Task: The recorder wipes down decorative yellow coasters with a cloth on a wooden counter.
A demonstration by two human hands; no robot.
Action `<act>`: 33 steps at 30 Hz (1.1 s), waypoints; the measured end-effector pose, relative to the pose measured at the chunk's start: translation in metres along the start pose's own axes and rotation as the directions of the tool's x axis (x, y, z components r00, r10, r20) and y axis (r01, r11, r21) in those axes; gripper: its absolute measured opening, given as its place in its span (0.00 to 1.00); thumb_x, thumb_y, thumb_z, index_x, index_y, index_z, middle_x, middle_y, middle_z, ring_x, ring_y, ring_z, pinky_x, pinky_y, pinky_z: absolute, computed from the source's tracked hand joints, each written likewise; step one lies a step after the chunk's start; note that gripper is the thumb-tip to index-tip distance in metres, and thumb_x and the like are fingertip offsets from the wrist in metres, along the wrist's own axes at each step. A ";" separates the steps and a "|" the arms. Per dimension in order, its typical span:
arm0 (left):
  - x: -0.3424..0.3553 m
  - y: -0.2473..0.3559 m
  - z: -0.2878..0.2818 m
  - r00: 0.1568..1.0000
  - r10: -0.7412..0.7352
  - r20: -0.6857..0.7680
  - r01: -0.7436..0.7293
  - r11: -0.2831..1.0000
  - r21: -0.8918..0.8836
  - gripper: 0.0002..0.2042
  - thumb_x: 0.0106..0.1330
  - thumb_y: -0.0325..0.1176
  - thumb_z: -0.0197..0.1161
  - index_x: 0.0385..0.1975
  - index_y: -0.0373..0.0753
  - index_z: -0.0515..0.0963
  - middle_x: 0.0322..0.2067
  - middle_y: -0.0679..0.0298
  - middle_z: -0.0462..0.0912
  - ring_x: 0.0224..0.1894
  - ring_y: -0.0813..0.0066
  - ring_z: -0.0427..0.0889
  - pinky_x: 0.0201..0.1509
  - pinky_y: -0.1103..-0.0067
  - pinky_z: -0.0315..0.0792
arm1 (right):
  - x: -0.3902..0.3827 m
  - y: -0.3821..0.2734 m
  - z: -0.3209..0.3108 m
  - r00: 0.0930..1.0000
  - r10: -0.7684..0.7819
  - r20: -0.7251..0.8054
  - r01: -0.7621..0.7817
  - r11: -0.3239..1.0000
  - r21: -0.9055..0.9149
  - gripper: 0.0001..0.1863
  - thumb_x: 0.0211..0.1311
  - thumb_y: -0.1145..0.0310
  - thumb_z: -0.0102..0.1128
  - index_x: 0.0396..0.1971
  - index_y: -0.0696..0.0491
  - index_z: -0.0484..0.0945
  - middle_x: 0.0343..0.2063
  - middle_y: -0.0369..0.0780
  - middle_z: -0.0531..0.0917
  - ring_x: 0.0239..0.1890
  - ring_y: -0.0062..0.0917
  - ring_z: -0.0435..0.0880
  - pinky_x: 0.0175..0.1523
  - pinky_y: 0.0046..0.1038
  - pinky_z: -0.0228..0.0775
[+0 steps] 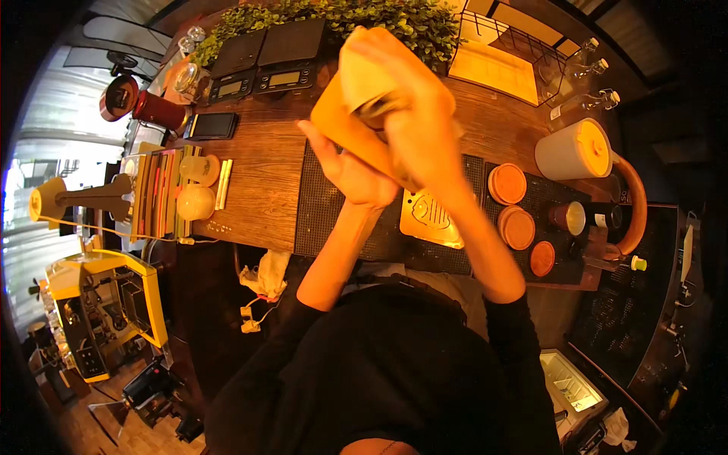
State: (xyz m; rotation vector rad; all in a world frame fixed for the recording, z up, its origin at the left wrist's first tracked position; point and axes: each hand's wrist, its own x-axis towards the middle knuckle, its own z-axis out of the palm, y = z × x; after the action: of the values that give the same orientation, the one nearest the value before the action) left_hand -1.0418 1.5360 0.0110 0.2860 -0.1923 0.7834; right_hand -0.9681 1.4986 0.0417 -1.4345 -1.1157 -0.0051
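Note:
A folded orange-yellow sheet [341, 114], cloth-like, is raised above the dark mesh mat at the table's near side. My right hand [413, 110], smeared by motion, has its fingers wrapped over the sheet's lighter yellow fold [364, 72]. A dark gap shows beneath that fold; whether anything lies inside, I cannot tell. Under the sheet's lower left edge, my left hand [356, 178] has its palm turned up and its thumb stretched away to the left. The sheet hides its other fingers. Below my hands, a golden drip tray plate [431, 220] rests on the mat [322, 201].
On the right stand a lidded white canister [570, 149], terracotta-coloured discs [517, 227], a cup [567, 218] and glass bottles [584, 106]. Two black scales [287, 77], a red grinder [161, 111] and upright books [157, 193] line the left. Green foliage [265, 24] borders the far edge.

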 end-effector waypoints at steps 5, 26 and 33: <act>-0.012 0.013 -0.024 0.967 0.187 -0.175 -0.093 0.894 0.439 0.33 0.62 0.59 0.36 0.58 0.38 0.54 0.56 0.58 0.61 0.56 0.66 0.62 0.62 0.70 0.54 | -0.017 -0.020 0.018 0.992 -0.045 0.118 0.034 0.996 0.087 0.28 0.34 0.84 0.44 0.44 0.58 0.73 0.51 0.49 0.70 0.61 0.41 0.60 0.64 0.39 0.43; -0.004 0.007 0.021 0.976 -0.135 -0.172 0.147 0.987 0.060 0.35 0.63 0.59 0.34 0.59 0.34 0.55 0.55 0.56 0.63 0.54 0.67 0.63 0.62 0.76 0.50 | -0.020 -0.041 -0.013 0.964 -0.163 0.208 0.128 0.977 0.172 0.16 0.28 0.78 0.59 0.26 0.60 0.73 0.32 0.45 0.77 0.42 0.39 0.74 0.54 0.39 0.60; -0.001 0.010 0.019 0.978 -0.207 -0.016 0.203 0.970 -0.130 0.35 0.63 0.59 0.33 0.58 0.33 0.55 0.55 0.56 0.62 0.54 0.67 0.64 0.62 0.76 0.51 | -0.023 -0.033 -0.008 0.936 -0.278 0.217 0.297 0.953 -0.057 0.12 0.38 0.70 0.59 0.26 0.59 0.73 0.31 0.44 0.78 0.40 0.39 0.75 0.55 0.40 0.59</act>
State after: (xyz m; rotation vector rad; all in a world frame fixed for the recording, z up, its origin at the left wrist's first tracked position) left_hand -1.0508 1.5362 0.0301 0.1698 -0.1815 0.5670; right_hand -0.9960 1.4714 0.0548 -1.3600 -1.5079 -0.1175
